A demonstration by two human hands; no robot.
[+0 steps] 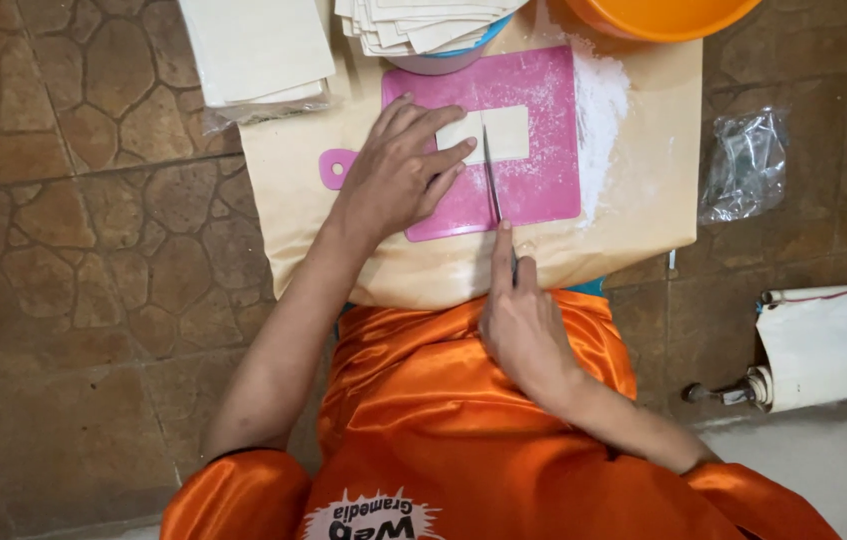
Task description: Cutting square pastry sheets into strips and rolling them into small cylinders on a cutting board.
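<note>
Risk: my right hand [521,322], clamped on the knife [492,180], could nick my flat left hand's [398,175] fingertips [463,148] pinning the dough sheet [496,135] beside the blade.

pink cutting board [533,190], cream dough sheet [503,133], orange bowl [663,15], tan paper [643,200], brown stone-patterned floor [93,250].

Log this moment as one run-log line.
left hand pressing dough sheet | right hand holding knife, slicing | pink cutting board
</note>
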